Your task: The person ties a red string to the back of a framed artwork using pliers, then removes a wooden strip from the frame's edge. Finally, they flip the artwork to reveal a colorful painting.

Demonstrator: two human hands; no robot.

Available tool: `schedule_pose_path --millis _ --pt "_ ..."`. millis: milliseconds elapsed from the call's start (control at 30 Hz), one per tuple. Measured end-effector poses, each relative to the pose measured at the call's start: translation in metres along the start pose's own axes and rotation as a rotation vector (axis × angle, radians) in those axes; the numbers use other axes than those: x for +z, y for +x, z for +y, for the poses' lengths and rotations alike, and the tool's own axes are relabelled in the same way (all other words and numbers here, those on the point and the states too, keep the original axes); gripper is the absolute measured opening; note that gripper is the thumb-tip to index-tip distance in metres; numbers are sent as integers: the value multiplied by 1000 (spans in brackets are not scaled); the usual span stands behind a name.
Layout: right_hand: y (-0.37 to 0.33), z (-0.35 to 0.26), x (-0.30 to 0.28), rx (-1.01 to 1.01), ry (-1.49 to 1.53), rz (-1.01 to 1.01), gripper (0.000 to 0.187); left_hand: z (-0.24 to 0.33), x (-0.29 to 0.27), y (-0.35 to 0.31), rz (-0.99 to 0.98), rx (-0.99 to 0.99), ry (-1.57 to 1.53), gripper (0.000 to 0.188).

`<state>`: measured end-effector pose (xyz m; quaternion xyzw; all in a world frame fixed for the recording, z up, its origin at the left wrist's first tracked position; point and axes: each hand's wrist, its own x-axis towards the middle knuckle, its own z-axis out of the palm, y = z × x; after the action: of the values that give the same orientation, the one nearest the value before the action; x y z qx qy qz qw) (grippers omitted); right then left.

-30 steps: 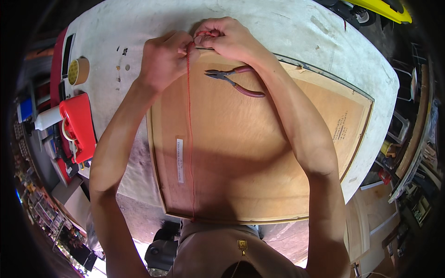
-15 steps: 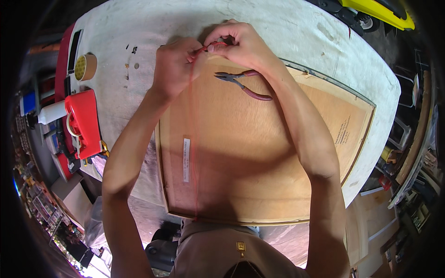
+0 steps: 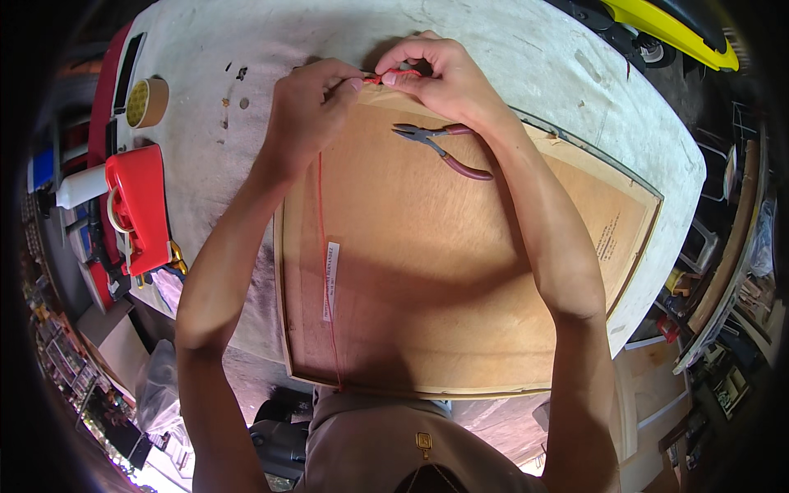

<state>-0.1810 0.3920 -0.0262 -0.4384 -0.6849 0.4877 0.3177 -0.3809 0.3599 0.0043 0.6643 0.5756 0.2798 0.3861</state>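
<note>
Both hands meet at the far edge of a framed wooden panel lying back side up. My left hand pinches red cord near the frame's far left corner. Close beside it, my right hand is closed on the same red cord, where it bunches in a twist or knot. A thin length of the red cord runs down the panel to its near edge, passing a white paper label. Diagonal pliers with dark red handles rest on the panel, jaws apart, by my right forearm.
On the left of the cloth-covered table are a tape roll, a red tape dispenser and a white bottle. A yellow object stands beyond the far right edge. Shelves with clutter line both sides.
My hands have shifted slightly, the left fingers spreading away from the knot along the cord. The long cord strand has swung left at its upper end and looks sharper.
</note>
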Motion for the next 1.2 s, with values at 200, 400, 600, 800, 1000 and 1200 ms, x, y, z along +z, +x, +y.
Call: schedule_pose_path --millis 200,400,600,800,1000,1200 --pt "-1 4 -2 -34 7 4 11 -4 18 -14 103 106 41 13" --pt "0 4 1 -14 50 1 11 -9 36 -11 256 136 217 12" --pt "0 3 2 -29 38 14 12 -6 41 -11 334 203 361 12" --pt "-1 4 3 -41 52 43 13 -5 39 -13 262 173 299 13" --pt "-4 -7 -1 38 113 2 14 -5 33 -10 264 -14 87 10" --pt "-8 -9 -5 -165 -159 70 14 -9 29 -12 230 85 60 11"
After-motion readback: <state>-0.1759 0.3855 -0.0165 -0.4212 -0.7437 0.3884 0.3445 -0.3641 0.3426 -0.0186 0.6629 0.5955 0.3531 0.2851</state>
